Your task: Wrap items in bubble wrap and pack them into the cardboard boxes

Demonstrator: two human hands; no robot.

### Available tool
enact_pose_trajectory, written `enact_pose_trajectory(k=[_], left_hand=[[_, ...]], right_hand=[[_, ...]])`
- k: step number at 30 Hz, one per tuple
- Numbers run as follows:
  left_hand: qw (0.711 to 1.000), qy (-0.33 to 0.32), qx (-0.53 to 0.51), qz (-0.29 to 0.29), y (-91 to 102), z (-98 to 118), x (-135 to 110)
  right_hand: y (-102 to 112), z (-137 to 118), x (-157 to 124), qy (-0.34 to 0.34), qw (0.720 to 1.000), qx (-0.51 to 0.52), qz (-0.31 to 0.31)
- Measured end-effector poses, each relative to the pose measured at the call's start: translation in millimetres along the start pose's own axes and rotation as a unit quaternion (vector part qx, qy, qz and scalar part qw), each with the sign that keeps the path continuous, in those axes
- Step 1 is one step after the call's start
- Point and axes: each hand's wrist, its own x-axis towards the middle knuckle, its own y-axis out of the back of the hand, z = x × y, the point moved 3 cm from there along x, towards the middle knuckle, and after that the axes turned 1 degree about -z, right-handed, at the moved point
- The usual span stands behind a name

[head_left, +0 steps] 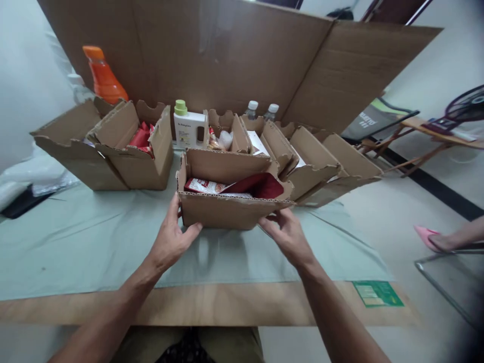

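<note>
Left fingers [174, 205]: bent around the near left corner of a small cardboard box [227, 210], thumb along the lower part of its near wall. Right fingers [269, 227]: closed on the opposite lower corner, thumb foremost; the box is gripped between the two. Whether its base rests on the surface or hangs just over it: cannot be told.

Hidden or cut off: the digits behind the right thumb, partly; the lower parts of a red-and-white packet [202, 185] and a dark red item [266, 187], both sunk in the box between the fingers. Beyond the fingers, a further box [244, 135] with mixed contents, its lower part covered by the held one. Left of that, a white bottle [189, 128] with a green cap. Farther off to the right, two white-capped bottles [271, 111], only the tops showing. Far left of the fingers, an orange bottle [108, 80], base hidden behind a pair of boxes [145, 169]. Right of the right fingers, slanting boxes [315, 176], contents mostly out of sight.

Edges and room: toward the body from the fingers, a strip of pale green cloth [124, 242], then the wooden edge [234, 305] of the surface. Left of the left fingers, a gap before the paired boxes. Just past the right fingers, the slanting boxes stand close. Beyond everything, an upright cardboard panel [234, 60] bounds the far side.
</note>
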Motion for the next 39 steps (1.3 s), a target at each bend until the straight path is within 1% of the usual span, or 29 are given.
enact_pose_trajectory(k=[2,3,5,7,9,10,11,12,13,14,15,17,19,21,22,23,24,26,29,31,32,33,35,37,38,39], left_hand=[[1.0,0.009,-0.013,0.003,-7.9,0,-7],[1.0,0.015,-0.016,0.005,-9.2,-1,-16],[0.999,0.036,-0.015,0.011,-3.8,-6,-43],[0.997,0.073,0.005,0.034,14.3,-14,-80],[0.991,0.116,0.028,0.066,43.1,-22,-112],[0.988,0.128,0.03,0.086,59.4,-23,-121],[0.985,0.127,0.027,0.11,75.1,-21,-125],[0.984,0.116,0.022,0.132,88.4,-16,-122],[0.983,0.097,0.016,0.152,97.9,-9,-113],[0.983,0.073,0.012,0.166,102.5,-1,-102],[0.984,0.048,0.008,0.172,101.9,8,-88],[0.989,0.003,-0.003,0.151,87.6,24,-66],[0.994,-0.024,-0.005,0.111,64.5,31,-57],[0.997,-0.023,-0.006,0.078,44.5,27,-63],[0.997,-0.016,-0.006,0.07,38.8,23,-68],[0.998,-0.005,-0.008,0.068,36.8,17,-74],[0.997,0.006,-0.01,0.071,38.7,11,-77],[0.996,0.018,-0.017,0.084,51.7,1,-73],[0.996,0.009,-0.043,0.084,78.5,-6,-44],[0.995,-0.001,-0.052,0.08,92.1,-8,-24],[0.996,-0.001,-0.049,0.081,96.1,-9,-19],[0.996,0.005,-0.041,0.084,97.9,-12,-17],[0.995,0.029,-0.02,0.097,94.7,-18,-28],[0.991,0.057,-0.012,0.121,84.4,-24,-51],[0.989,0.067,-0.013,0.13,77.3,-26,-66],[0.988,0.072,-0.016,0.132,69.2,-27,-79]], right_hand=[[-9,2,-10,-0.01,1.0,-0.004,0.007],[-11,0,-20,-0.011,1.0,-0.01,0.017],[-12,-8,-48,-0.002,0.999,-0.026,0.031],[-18,-19,-78,0.018,0.999,-0.036,0.036],[-34,-35,-99,0.044,0.998,-0.031,0.013],[-46,-44,-102,0.057,0.998,-0.024,-0.007],[-57,-53,-101,0.07,0.997,-0.015,-0.031],[-68,-62,-96,0.083,0.995,-0.004,-0.052],[-77,-70,-89,0.095,0.993,0.009,-0.063],[-82,-76,-80,0.104,0.992,0.022,-0.064],[-83,-80,-73,0.108,0.992,0.029,-0.055],[-74,-80,-69,0.096,0.995,0.018,-0.009],[-55,-70,-80,0.062,0.996,-0.028,0.057],[-39,-56,-105,0.031,0.991,-0.071,0.11],[-35,-49,-119,0.024,0.989,-0.08,0.121],[-36,-43,-133,0.021,0.989,-0.081,0.12],[-41,-38,-145,0.022,0.991,-0.074,0.111],[-61,-34,-164,0.031,0.994,-0.054,0.087],[-94,-40,-181,0.077,0.995,-0.036,0.048],[-106,-44,-186,0.117,0.993,-0.031,0.012],[-107,-44,-187,0.129,0.991,-0.031,-0.002],[-104,-42,-185,0.134,0.99,-0.032,-0.01],[-93,-33,-174,0.112,0.993,-0.04,-0.004],[-81,-21,-153,0.068,0.997,-0.036,0.005],[-77,-16,-141,0.045,0.999,-0.021,-0.003],[-76,-12,-129,0.024,0.999,0.002,-0.026]])
